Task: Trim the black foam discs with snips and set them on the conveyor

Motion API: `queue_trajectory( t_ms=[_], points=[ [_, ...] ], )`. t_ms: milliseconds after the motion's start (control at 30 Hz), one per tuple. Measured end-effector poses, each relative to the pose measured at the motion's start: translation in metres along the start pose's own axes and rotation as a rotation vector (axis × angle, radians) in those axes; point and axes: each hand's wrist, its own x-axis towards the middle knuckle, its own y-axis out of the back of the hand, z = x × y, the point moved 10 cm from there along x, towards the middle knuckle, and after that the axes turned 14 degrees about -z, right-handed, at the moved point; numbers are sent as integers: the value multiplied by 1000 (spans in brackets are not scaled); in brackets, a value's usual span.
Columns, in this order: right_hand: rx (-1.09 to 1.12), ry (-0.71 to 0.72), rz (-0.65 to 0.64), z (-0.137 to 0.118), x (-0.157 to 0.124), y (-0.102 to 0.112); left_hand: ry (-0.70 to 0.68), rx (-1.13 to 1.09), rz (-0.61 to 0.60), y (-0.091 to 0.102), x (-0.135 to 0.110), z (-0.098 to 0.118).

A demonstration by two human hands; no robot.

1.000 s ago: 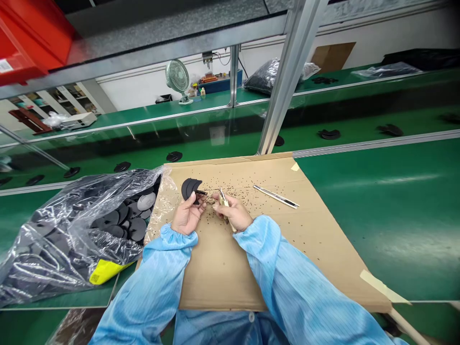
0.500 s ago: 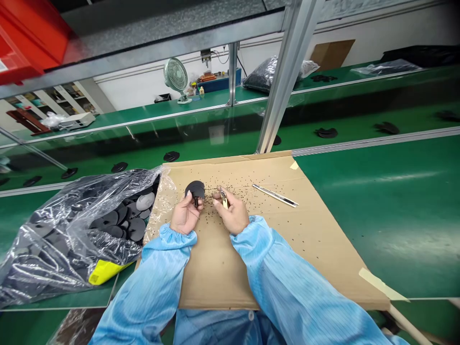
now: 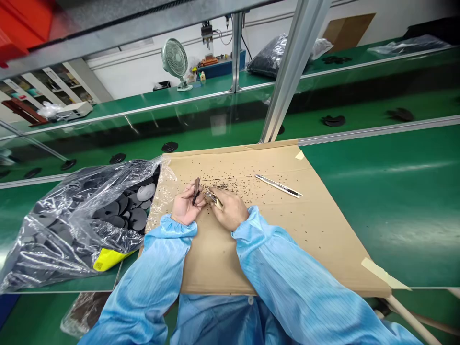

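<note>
My left hand [image 3: 185, 205] is closed on a black plastic disc [image 3: 196, 188], which is turned edge-on with its short stem low by the fingers. Just to the right, my right hand [image 3: 231, 209] grips small nippers [image 3: 214, 198] with pale handles, their metal jaws pointing at the disc. A small gap seems to lie between jaws and disc, though I cannot tell whether they touch. Both hands are above a cardboard sheet [image 3: 223, 268] strewn with tiny black scraps [image 3: 230, 184]. A white utility knife [image 3: 279, 186] lies on the cardboard beyond my right hand.
A clear plastic bag [image 3: 61, 239] full of black discs [image 3: 138, 218] lies at the left against the cardboard. Behind, a green conveyor [image 3: 215, 139] carries spaced black parts [image 3: 333, 120]. A metal post [image 3: 287, 81] rises at the cardboard's far edge. Tape [image 3: 384, 274] holds the near right corner.
My left hand has turned the disc from face-on to edge-on. My right hand has brought the nippers left, closer to it. The whole view has shifted slightly.
</note>
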Motion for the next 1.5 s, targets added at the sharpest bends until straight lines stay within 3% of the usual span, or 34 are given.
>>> queue_trajectory(
  t_ms=[133,367,1167,1333,1500],
  points=[
    [-82,3,-117,-6,1,-7,61,15,-50,-1,0,-6],
    [-113,24,-201,-13,0,-10,81,87,-70,-3,0,-8],
    [-273,11,-364,-13,0,-16,119,365,75,8,-2,-5],
    [-120,-8,-319,-11,-1,-15,149,290,36,6,-1,-8],
    [406,-25,-106,5,2,-6,84,37,-47,2,-2,-6]
  ],
)
